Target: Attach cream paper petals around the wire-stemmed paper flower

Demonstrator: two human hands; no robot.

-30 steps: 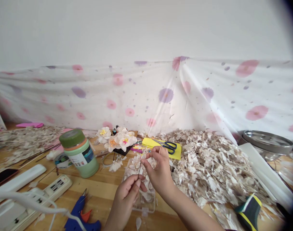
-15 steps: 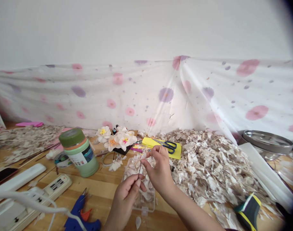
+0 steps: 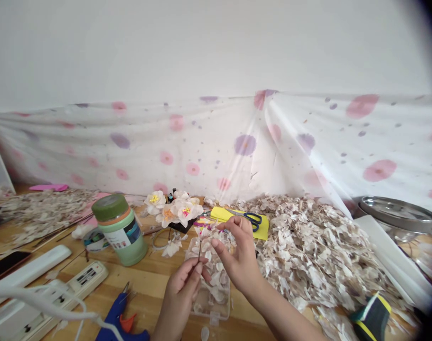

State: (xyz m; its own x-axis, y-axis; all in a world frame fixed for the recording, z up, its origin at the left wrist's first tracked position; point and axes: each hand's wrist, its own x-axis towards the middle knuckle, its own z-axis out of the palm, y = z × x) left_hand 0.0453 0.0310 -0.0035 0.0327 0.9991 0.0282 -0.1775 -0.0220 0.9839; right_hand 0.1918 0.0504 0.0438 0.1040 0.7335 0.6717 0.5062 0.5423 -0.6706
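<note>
My left hand [image 3: 186, 289] pinches a thin dark stem [image 3: 199, 250] between thumb and fingers. The stem stands nearly upright, with small pink and white bits about its top that blend into the background. To the right of that top is my right hand [image 3: 241, 255], its thumb and forefinger apart with nothing visible between them. Beneath both hands lies a clear plastic box [image 3: 219, 313] holding pale, dried-looking petals [image 3: 219, 279]. White petal flowers [image 3: 185, 208] with yellow and pink centres stand beyond it, left of dark-handled scissors [image 3: 254, 222] on a yellow sheet [image 3: 262, 233].
A large heap of petals [image 3: 315, 251] spreads at right, near a steel bowl [image 3: 397, 213] and a black-and-yellow tool handle [image 3: 371, 317]. At left are a green jar [image 3: 121, 232], a blue glue gun [image 3: 112, 317], a power strip [image 3: 84, 279] with cables and a phone [image 3: 6, 265].
My right thumb and forefinger have parted and moved slightly right, off the stem's top. My left hand still pinches the stem, which has shifted slightly left. The view has tilted a little.
</note>
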